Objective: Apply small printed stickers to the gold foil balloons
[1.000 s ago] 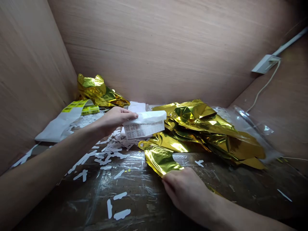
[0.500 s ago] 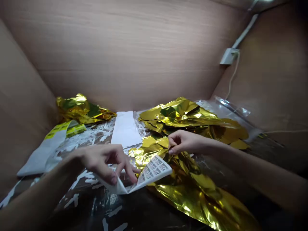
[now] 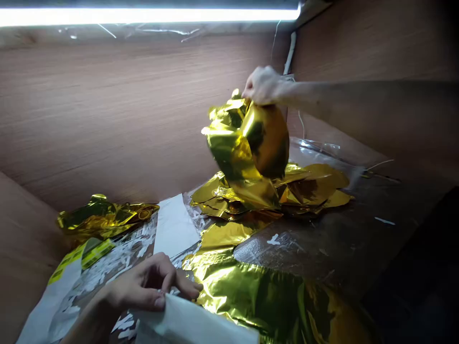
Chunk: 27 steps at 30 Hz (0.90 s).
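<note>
My right hand is closed on the top of a crumpled gold foil balloon, which hangs in the air above the pile. Low in the view, my left hand pinches a white label sheet between thumb and fingers; only its blank side shows now. Beside my left fingers, a flat gold foil balloon spreads across the table towards me. More gold foil balloons lie stacked behind it, partly hidden by the lifted one.
A bunched gold foil piece sits at the back left. A white paper strip and a yellow-printed label strip lie nearby. White scraps litter the table. Clear plastic lies back right. Wooden walls enclose the table under a lamp.
My right hand has risen from the table with a gold foil balloon. The label sheet in my left hand has turned its printed side out of sight. My view has tilted up.
</note>
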Available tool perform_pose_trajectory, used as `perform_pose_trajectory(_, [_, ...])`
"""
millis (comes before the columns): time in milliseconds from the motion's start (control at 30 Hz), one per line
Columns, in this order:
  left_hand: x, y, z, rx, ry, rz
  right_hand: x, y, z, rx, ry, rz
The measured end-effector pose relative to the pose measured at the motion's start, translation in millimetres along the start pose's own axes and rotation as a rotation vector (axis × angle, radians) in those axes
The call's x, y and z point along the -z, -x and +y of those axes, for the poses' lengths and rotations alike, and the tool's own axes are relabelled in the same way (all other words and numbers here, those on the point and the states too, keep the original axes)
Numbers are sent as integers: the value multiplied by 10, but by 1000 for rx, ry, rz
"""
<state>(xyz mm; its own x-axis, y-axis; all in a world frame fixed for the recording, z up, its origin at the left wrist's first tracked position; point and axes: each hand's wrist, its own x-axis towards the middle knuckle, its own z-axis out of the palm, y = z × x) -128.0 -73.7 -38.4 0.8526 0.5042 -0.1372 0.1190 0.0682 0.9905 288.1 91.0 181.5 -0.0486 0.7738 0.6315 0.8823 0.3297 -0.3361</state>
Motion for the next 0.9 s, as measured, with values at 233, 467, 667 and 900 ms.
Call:
perform_pose_trajectory(233, [48, -88, -134, 320, -154, 483, 142, -256, 329, 359, 350, 247])
perform_pose_trajectory(467, [-63, -190, 9, 235, -268, 556, -1197, 680, 728, 651, 448, -151])
perform_pose_trajectory(667, [-122, -181, 89, 213, -347, 577, -1743, 1257, 911, 758, 405, -320])
perform_pose_trajectory(900, [-174, -163, 148, 222, -464, 620, -1642, 1311, 609, 750, 402, -341])
